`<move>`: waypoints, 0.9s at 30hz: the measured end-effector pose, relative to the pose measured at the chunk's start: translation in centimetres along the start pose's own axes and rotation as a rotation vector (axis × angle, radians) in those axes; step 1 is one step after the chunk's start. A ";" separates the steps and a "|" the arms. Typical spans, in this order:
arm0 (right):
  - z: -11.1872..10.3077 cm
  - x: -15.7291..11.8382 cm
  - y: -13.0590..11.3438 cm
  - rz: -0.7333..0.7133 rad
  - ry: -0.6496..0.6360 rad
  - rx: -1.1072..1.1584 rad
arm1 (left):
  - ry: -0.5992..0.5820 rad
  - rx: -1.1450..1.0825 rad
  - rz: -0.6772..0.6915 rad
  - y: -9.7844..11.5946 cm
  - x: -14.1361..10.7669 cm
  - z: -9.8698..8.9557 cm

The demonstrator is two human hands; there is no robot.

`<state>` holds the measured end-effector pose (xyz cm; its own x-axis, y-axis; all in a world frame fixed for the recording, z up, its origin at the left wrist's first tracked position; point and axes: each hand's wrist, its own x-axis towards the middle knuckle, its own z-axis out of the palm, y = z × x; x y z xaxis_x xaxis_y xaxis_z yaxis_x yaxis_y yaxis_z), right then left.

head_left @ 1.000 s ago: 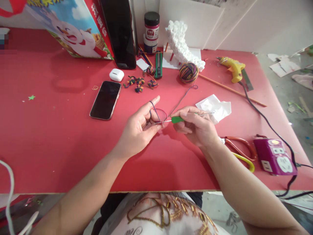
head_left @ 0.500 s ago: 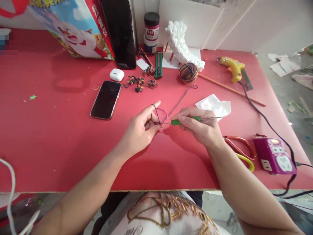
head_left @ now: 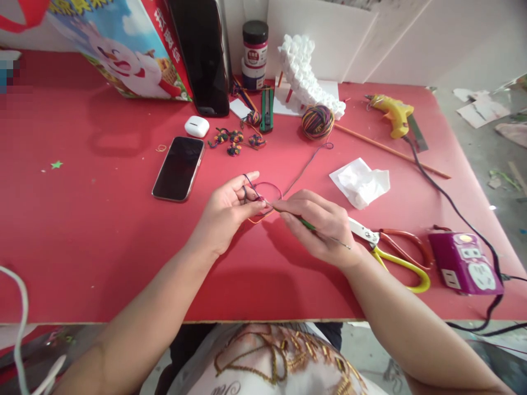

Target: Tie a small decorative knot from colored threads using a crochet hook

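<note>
L hand [head_left: 224, 207] is pinching the yarn [head_left: 261, 198] btwn thumb & fingers, a strand passing over the index; R hand [head_left: 319, 225] is gripping the green hook [head_left: 307, 224], its front end reaching the yarn btwn both hands, over the table [head_left: 102, 230]. A yarn tail is running up twd the ball [head_left: 318, 122]. Crowding the R side: scissors [head_left: 405, 271] are lying just beside the R wrist, w/ socket box [head_left: 465, 263] next to them; tissue [head_left: 360, 184] is sitting just beyond the R hand; stick [head_left: 391, 151] & glue gun [head_left: 393, 115] are lying farther back. Phone [head_left: 178, 169] is lying L of the work, nr the earbud case [head_left: 196, 127].
</note>
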<state>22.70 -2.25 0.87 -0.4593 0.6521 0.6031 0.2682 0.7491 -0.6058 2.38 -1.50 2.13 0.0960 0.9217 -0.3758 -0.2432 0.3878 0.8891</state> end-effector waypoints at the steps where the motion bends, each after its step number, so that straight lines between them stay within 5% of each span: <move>1: 0.1 0.0 0.1 -0.014 -0.006 -0.015 | -0.014 -0.046 -0.036 0.1 0.1 -0.1; 9: 0.8 -0.5 0.6 -0.154 -0.069 -0.243 | -0.043 -0.276 -0.237 0.5 0.5 -0.5; 16: 3.1 -0.8 0.2 -0.182 -0.031 -0.545 | 0.087 -0.306 -0.136 0.6 0.0 0.6; 27: 2.9 -0.9 -0.8 -0.074 0.052 -0.325 | 0.031 0.074 0.201 -0.4 0.1 0.2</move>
<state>20.45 -3.74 -0.64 -0.4462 0.5932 0.6701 0.4958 0.7872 -0.3667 2.73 -1.58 1.77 0.0231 0.9803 -0.1959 -0.1828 0.1968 0.9632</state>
